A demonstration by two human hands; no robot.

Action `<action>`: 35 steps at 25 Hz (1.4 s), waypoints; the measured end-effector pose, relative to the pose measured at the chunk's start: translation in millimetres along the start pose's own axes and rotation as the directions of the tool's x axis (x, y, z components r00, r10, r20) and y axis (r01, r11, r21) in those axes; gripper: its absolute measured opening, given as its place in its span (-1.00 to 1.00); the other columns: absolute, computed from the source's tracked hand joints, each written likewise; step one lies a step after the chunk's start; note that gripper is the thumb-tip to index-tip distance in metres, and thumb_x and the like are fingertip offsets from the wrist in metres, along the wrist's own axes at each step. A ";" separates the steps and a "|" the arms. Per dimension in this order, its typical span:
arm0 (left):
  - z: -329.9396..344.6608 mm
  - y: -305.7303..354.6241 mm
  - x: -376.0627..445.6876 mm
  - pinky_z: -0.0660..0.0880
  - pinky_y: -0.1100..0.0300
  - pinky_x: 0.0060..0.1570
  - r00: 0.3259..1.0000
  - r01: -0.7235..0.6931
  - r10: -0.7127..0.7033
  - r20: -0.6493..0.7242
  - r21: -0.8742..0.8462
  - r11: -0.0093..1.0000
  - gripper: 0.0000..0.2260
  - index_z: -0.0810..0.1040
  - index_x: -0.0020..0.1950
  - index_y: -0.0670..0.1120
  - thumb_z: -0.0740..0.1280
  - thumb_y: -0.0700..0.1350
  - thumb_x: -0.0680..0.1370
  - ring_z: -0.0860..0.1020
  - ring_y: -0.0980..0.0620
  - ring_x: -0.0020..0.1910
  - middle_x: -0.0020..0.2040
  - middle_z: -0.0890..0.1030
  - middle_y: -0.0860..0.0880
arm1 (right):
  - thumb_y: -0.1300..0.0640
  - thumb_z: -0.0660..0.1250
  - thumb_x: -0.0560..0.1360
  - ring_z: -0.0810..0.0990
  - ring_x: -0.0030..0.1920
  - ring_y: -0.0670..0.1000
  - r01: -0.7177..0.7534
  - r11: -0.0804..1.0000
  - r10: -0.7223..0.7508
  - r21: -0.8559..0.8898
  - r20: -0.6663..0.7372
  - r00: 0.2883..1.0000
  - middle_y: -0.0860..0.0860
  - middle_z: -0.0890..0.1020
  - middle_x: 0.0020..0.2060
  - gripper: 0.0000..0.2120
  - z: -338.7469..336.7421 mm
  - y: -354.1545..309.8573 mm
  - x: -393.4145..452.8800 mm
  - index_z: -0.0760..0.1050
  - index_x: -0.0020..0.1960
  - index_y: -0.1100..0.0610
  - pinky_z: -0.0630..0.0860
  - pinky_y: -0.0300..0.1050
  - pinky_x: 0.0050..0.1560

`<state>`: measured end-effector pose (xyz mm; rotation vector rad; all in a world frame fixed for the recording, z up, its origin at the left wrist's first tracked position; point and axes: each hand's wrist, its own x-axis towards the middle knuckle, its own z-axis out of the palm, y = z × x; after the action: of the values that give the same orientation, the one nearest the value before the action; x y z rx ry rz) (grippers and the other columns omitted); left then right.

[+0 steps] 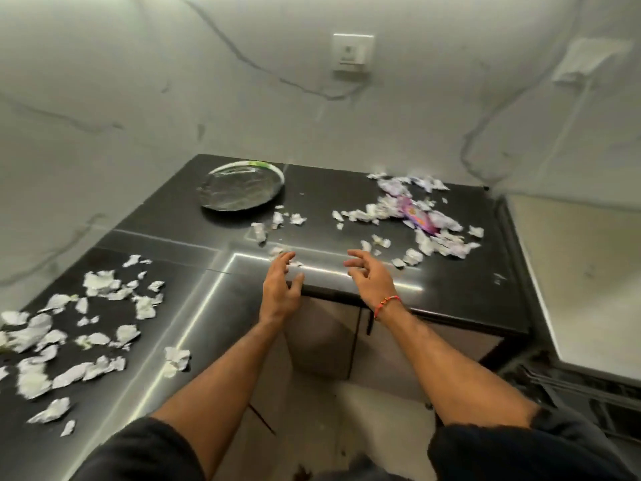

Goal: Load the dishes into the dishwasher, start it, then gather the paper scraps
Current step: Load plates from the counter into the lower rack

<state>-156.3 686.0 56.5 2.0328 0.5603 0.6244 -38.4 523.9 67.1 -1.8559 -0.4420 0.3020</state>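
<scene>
White paper scraps lie scattered over a black L-shaped counter (347,216). One heap of scraps (430,220) sits at the back right around a purple wrapper (418,216). Another spread of scraps (69,335) covers the left arm of the counter. A few small scraps (277,220) lie in the middle. A steel plate (241,190) rests near the back wall. My left hand (281,286) and my right hand (371,277) hover over the counter's front edge, fingers spread and curled, holding nothing. A scrap (277,252) lies just beyond my left fingertips.
A marbled wall with a white socket (352,53) stands behind the counter. Cabinet doors (329,338) are below its front edge. A pale appliance surface (589,279) borders the counter on the right, with dark racks (589,394) below it.
</scene>
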 end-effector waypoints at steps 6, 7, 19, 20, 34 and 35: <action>-83.4 -49.2 45.5 0.42 -0.08 0.41 0.989 0.093 -0.087 -0.123 0.043 0.995 -0.56 0.42 0.48 -0.13 0.37 -0.20 0.61 0.45 -0.08 0.40 0.46 0.42 -0.11 | 0.30 0.26 0.55 0.65 -0.05 -0.04 0.051 0.998 -0.048 -0.036 0.094 0.994 -0.08 0.67 0.01 -0.65 86.4 -42.9 55.8 0.52 0.28 0.04 0.62 -0.19 -0.06; -91.5 -55.6 49.9 0.40 -0.09 0.42 0.984 0.113 -0.105 -0.141 0.047 0.993 -0.57 0.42 0.48 -0.12 0.37 -0.19 0.61 0.44 -0.09 0.41 0.46 0.42 -0.11 | 0.30 0.26 0.55 0.65 -0.06 -0.07 0.048 0.998 -0.045 -0.032 0.101 0.994 -0.10 0.67 0.00 -0.65 97.4 -47.3 64.9 0.53 0.27 0.02 0.61 -0.27 -0.12; -127.1 -104.8 167.2 0.40 -0.04 0.45 0.957 0.201 -0.185 -0.221 0.053 0.978 -0.60 0.45 0.45 -0.08 0.26 -0.31 0.63 0.45 -0.01 0.40 0.46 0.43 -0.05 | 0.41 0.25 0.57 0.61 0.04 0.18 -0.374 0.858 0.311 0.352 0.223 0.924 0.34 0.59 0.12 -0.68 220.5 -69.6 228.8 0.41 0.32 0.40 0.58 0.08 0.13; -125.8 -108.2 178.3 0.41 -0.03 0.44 0.954 0.216 -0.200 -0.224 0.050 0.975 -0.60 0.45 0.46 -0.08 0.25 -0.32 0.62 0.45 0.00 0.39 0.46 0.42 -0.06 | 0.42 0.25 0.57 0.60 0.12 0.24 -0.436 0.806 0.362 0.401 0.249 0.898 0.36 0.58 0.14 -0.65 227.9 -69.7 242.2 0.38 0.35 0.41 0.55 0.11 0.19; -126.9 -139.0 218.5 0.52 0.16 0.28 0.892 0.349 -0.339 -0.300 -0.023 0.937 -0.60 0.47 0.44 0.01 0.29 -0.28 0.63 0.56 0.06 0.21 0.48 0.38 -0.03 | 0.41 0.20 0.60 0.54 0.25 0.33 -0.666 0.463 0.563 0.585 0.386 0.731 0.33 0.53 0.25 -0.74 287.4 -62.6 329.7 0.41 0.28 0.35 0.49 0.33 0.21; -129.0 -139.1 216.7 0.51 0.25 0.23 0.892 0.348 -0.335 -0.303 -0.014 0.937 -0.61 0.47 0.43 0.00 0.29 -0.28 0.63 0.57 0.10 0.17 0.47 0.39 -0.02 | 0.44 0.21 0.58 0.56 0.20 0.31 -0.625 0.493 0.543 0.605 0.347 0.764 0.31 0.56 0.19 -0.80 280.2 -65.1 324.8 0.44 0.18 0.32 0.54 0.32 0.14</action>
<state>-90.1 965.9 41.5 1.8220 1.0946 0.7143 125.9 924.6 42.6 -1.1580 0.2690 0.9182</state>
